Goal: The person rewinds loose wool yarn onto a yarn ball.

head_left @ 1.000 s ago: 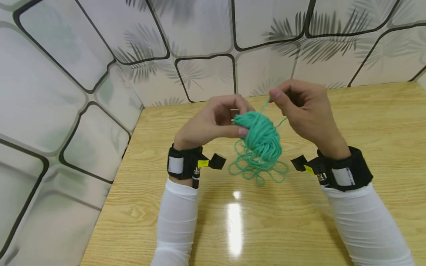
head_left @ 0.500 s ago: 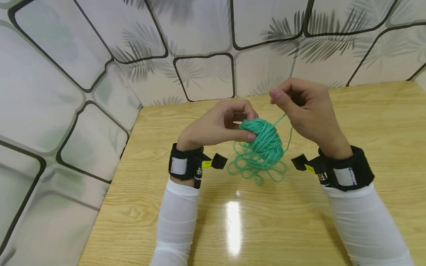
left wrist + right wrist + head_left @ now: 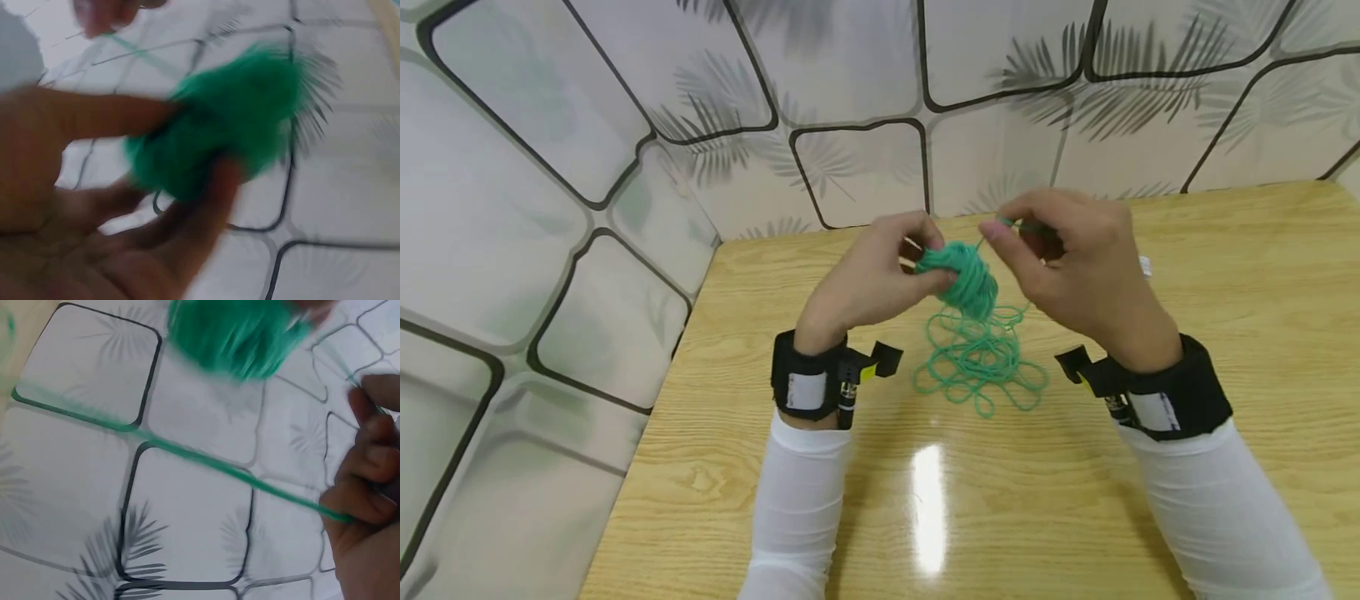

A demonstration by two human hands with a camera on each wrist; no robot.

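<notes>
A ball of green yarn [image 3: 972, 283] is pinched between the thumb and fingers of my left hand [image 3: 880, 279], held above the table. In the left wrist view the yarn ball [image 3: 231, 119] is blurred, with fingers on both sides of it. My right hand [image 3: 1075, 262], to the right of the ball, pinches a strand between thumb and index finger. The right wrist view shows another stretch of strand [image 3: 206, 461] running into the curled lower fingers of the right hand [image 3: 369, 481]. Loose loops of the same yarn [image 3: 977, 362] lie on the table below the ball.
The wood-grain table [image 3: 737, 500] meets a patterned wall [image 3: 857, 175] behind the hands and another at the left. A small white object [image 3: 1145, 266] shows just behind the right hand. Both wrists carry black straps [image 3: 808, 379] with small cameras.
My left hand has tipped the yarn ball and lifted it up and left, uncovering more of the loops. My right hand has moved slightly left and down, closer to the ball.
</notes>
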